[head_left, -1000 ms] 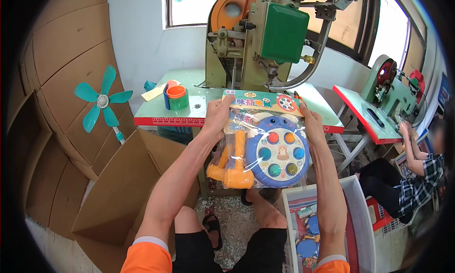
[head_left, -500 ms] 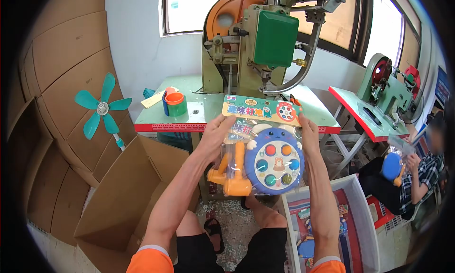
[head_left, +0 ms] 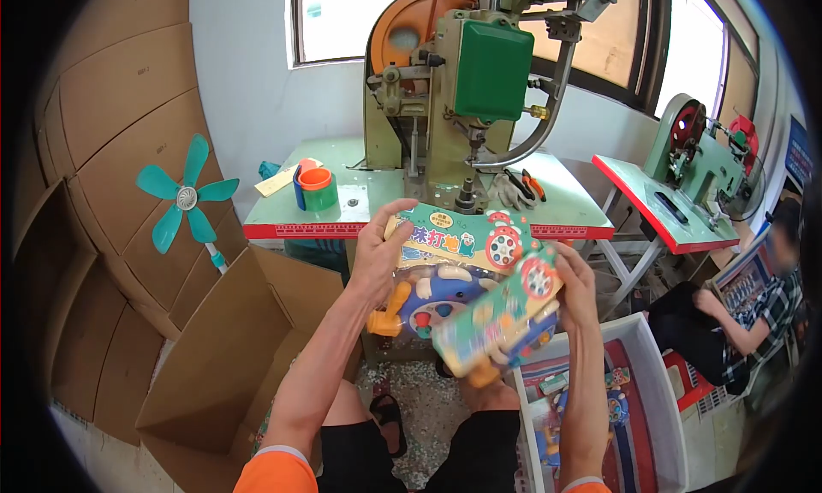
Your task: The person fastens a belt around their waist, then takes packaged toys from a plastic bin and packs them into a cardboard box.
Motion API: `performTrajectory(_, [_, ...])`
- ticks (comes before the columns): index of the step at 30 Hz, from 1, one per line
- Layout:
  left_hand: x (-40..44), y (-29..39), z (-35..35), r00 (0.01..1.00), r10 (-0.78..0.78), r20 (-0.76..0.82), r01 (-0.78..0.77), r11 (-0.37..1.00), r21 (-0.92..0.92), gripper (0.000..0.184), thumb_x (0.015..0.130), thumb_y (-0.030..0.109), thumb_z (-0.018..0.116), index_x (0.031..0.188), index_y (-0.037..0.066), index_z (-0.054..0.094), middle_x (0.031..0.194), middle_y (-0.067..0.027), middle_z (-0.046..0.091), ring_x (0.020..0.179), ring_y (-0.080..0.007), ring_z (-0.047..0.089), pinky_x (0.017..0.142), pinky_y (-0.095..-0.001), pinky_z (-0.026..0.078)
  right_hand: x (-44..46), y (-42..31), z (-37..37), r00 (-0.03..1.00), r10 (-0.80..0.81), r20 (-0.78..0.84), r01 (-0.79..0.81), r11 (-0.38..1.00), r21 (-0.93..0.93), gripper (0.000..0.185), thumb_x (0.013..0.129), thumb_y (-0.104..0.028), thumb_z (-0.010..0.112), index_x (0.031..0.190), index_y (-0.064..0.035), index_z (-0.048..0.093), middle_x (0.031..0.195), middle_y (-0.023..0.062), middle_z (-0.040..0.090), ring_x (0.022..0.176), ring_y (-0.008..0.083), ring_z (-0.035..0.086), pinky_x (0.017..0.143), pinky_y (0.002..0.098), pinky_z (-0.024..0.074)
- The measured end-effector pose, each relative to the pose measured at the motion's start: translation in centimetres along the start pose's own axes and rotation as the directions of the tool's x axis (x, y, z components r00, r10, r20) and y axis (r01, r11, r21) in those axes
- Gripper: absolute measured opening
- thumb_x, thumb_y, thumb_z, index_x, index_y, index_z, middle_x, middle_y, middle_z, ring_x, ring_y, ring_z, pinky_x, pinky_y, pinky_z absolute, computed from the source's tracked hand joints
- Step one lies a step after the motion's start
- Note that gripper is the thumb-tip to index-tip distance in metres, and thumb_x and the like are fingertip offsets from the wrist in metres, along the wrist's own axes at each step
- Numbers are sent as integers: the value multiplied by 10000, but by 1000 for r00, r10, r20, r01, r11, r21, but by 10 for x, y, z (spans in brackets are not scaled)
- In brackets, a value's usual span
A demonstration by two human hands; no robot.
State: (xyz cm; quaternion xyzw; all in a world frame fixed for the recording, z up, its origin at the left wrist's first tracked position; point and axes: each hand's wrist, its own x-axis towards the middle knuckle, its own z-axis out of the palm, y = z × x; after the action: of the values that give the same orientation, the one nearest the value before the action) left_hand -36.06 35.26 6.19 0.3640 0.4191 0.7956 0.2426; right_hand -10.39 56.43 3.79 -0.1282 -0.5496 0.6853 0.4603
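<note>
My left hand (head_left: 378, 252) is closed on a bagged toy (head_left: 449, 241) with a green printed header card. Through its clear bag show a blue round animal-shaped toy with coloured buttons and an orange hammer. Closed on a second bagged toy (head_left: 497, 311) is my right hand (head_left: 577, 286). This one is tilted, blurred by motion, and overlaps the front of the first. Its header card hides most of its blue and orange contents. Both packs are above my knees, in front of the machine table.
A press machine (head_left: 488, 74) stands on the green table (head_left: 360, 210), with coloured tape rolls (head_left: 315, 189) and pliers (head_left: 533, 185). A cardboard box (head_left: 205, 365) is at left beside a fan (head_left: 186, 198). A white bin (head_left: 672, 407) holds more toys at right. Beyond it sits a person (head_left: 753, 322).
Both hands held one pack by its card; now each holds a separate pack, the right one tilted and moving. The seated person's blue toy has given way to a printed panel.
</note>
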Motion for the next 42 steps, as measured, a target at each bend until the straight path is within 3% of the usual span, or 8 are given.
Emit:
performTrajectory(3, [1, -3, 9, 994, 90, -61, -89, 996, 15, 373, 1001, 8, 574, 1368, 16, 506, 1081, -94, 679, 921, -109, 668, 791, -265, 588, -1, -12, 20, 979, 162, 128, -139, 975, -173, 304, 1037, -235, 586, 1126, 50, 640, 985, 98, 740, 788, 125, 729, 695, 276, 609])
performTrajectory(7, [0, 0, 19, 975, 178, -131, -170, 983, 71, 417, 994, 15, 589, 1386, 29, 449, 1044, -101, 683, 907, -112, 666, 775, -262, 578, 1, -16, 26, 947, 265, 179, -200, 927, -318, 316, 1028, -259, 607, 1104, 44, 656, 893, 77, 750, 675, 101, 715, 615, 249, 598])
performTrajectory(13, [18, -9, 7, 958, 273, -90, -235, 924, 301, 443, 985, 60, 616, 1380, 28, 417, 1000, -121, 689, 869, -127, 661, 738, -265, 548, 32, -33, 38, 949, 265, 169, -210, 935, -286, 351, 1027, -288, 610, 1066, 57, 659, 862, 95, 751, 664, 102, 719, 596, 241, 600])
performTrajectory(16, [43, 2, -2, 981, 175, -87, -117, 881, 458, 424, 996, 95, 624, 1365, 38, 424, 1006, -142, 696, 831, -130, 672, 652, -275, 553, 56, -44, 49, 940, 314, 135, -265, 918, -294, 370, 1028, -303, 609, 1047, 64, 656, 860, 102, 751, 655, 108, 722, 571, 239, 597])
performTrajectory(21, [73, 7, -11, 985, 165, -49, -130, 899, 418, 426, 992, 118, 631, 1357, 31, 429, 949, -128, 706, 755, -124, 666, 610, -279, 541, 84, -35, 56, 935, 334, 122, -290, 914, -284, 379, 1029, -295, 605, 1033, 82, 640, 848, 117, 745, 623, 133, 723, 529, 251, 597])
performTrajectory(24, [81, 7, -11, 980, 180, -83, -105, 829, 550, 447, 947, 144, 668, 1318, -9, 472, 896, -105, 675, 780, -129, 631, 667, -291, 510, 90, -35, 59, 935, 335, 117, -296, 918, -264, 375, 1026, -287, 609, 1036, 86, 632, 840, 119, 742, 614, 140, 722, 517, 258, 600])
performTrajectory(28, [88, 2, -10, 981, 176, -81, -113, 859, 500, 450, 968, 122, 651, 1346, 6, 435, 922, -137, 712, 735, -117, 667, 593, -266, 525, 91, -40, 59, 934, 346, 92, -308, 908, -285, 314, 1021, -275, 609, 981, 36, 639, 833, 97, 731, 624, 138, 710, 553, 288, 585])
performTrajectory(42, [83, 7, -8, 988, 60, -141, -3, 926, 377, 456, 954, 100, 660, 1330, -18, 430, 967, -161, 710, 756, -144, 684, 612, -274, 551, 91, -43, 67, 932, 355, 77, -315, 895, -316, 311, 1022, -273, 608, 978, 32, 644, 820, 98, 731, 620, 137, 711, 550, 283, 587])
